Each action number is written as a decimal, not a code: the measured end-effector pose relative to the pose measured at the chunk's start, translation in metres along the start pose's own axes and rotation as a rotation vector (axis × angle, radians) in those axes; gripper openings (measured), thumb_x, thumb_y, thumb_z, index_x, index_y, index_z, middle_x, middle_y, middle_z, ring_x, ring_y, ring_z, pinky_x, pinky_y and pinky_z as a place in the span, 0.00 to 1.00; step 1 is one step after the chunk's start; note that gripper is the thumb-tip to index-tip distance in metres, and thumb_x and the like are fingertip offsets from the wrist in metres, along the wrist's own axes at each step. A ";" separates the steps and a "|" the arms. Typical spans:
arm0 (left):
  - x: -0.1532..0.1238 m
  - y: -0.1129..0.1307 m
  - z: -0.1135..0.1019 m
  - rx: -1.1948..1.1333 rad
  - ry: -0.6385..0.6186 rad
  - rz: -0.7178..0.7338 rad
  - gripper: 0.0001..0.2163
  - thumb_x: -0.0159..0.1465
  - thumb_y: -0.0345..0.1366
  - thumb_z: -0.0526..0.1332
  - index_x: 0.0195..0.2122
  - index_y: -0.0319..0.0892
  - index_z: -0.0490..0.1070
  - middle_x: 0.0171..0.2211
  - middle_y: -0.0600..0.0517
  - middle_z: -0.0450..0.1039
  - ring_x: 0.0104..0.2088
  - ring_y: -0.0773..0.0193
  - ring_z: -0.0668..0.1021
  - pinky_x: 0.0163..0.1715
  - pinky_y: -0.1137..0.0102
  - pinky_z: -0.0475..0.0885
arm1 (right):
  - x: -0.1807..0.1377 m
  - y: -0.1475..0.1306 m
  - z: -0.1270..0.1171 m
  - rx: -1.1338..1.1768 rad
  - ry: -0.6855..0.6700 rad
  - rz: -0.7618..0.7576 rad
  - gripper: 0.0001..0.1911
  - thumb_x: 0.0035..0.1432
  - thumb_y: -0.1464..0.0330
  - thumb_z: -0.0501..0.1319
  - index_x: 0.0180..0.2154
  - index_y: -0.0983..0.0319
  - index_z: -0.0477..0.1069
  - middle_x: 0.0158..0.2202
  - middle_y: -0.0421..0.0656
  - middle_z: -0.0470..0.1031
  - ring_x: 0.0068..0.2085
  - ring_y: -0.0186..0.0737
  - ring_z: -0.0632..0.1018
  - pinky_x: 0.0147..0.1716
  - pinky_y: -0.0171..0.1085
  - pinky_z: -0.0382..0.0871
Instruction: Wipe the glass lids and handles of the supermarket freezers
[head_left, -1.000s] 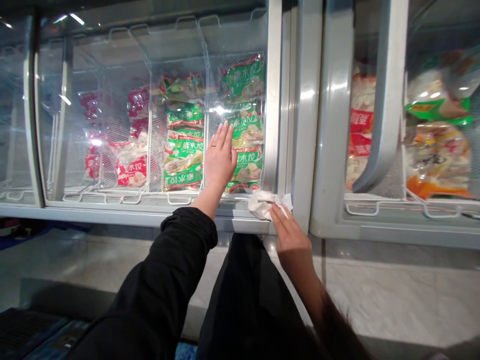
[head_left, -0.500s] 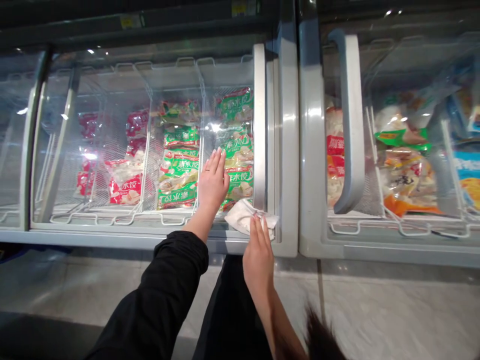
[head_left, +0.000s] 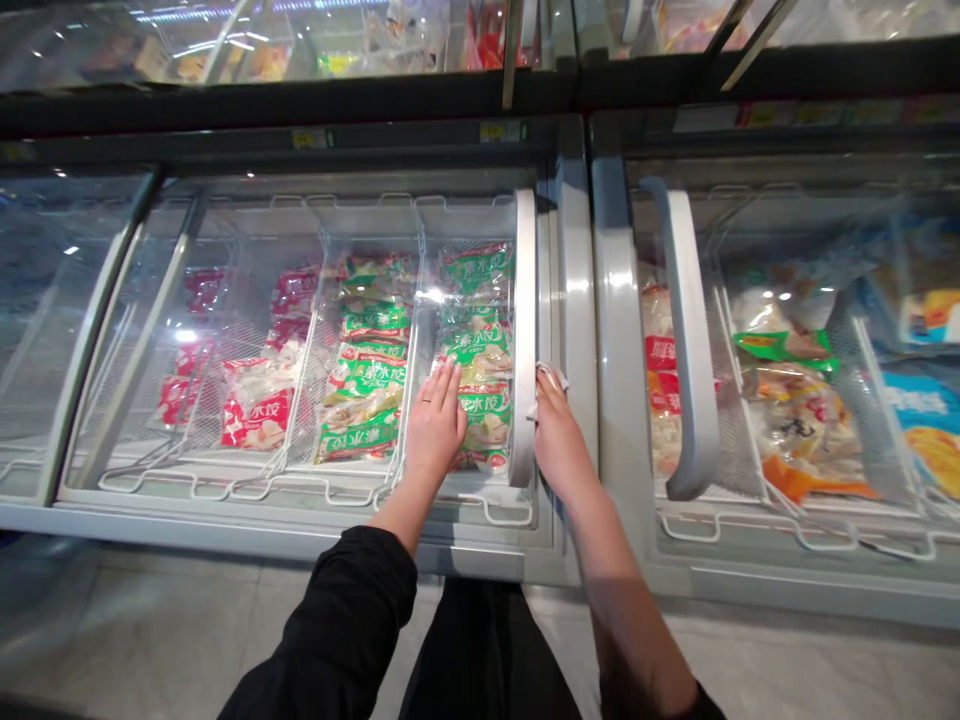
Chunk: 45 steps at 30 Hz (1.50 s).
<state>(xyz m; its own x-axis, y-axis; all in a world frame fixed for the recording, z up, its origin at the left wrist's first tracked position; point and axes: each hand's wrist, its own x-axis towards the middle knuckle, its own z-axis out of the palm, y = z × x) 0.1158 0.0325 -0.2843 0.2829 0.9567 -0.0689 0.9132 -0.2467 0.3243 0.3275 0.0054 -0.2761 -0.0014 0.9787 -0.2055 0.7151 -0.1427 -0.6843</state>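
My left hand (head_left: 436, 420) rests with its fingers stretched out on the sliding glass lid (head_left: 300, 225) of a chest freezer. Green bags of dumplings (head_left: 484, 405) show through the glass beneath it. To the right, my right hand (head_left: 561, 435) presses a white cloth (head_left: 556, 376) against the freezer frame, just beside the lid's upright silver handle (head_left: 524, 330). Most of the cloth is hidden under the fingers, and only its edges show.
Red dumpling bags (head_left: 256, 405) lie in wire baskets further left. A second freezer, with a curved grey handle (head_left: 690, 340) and other bagged food (head_left: 802, 430), adjoins on the right. A dark ledge with price labels (head_left: 311, 137) runs along the back.
My right hand has moved the cloth from the front corner of the lid up along the right side of the handle. The view has tilted up; my left hand remains on the glass.
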 end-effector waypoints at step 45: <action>-0.128 -0.179 -0.093 -0.118 -0.128 0.113 0.30 0.71 0.26 0.51 0.75 0.42 0.57 0.75 0.43 0.59 0.75 0.56 0.61 0.75 0.54 0.58 | -0.140 -0.165 0.159 -0.410 0.048 0.155 0.49 0.70 0.50 0.56 0.70 0.89 0.51 0.73 0.82 0.45 0.76 0.79 0.45 0.68 0.72 0.55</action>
<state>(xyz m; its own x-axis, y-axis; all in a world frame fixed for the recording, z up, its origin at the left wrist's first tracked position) -0.1111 -0.0319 -0.2458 0.4231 0.8947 -0.1429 0.8353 -0.3241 0.4441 0.0985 -0.1319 -0.2454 0.1533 0.9574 -0.2449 0.9227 -0.2274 -0.3113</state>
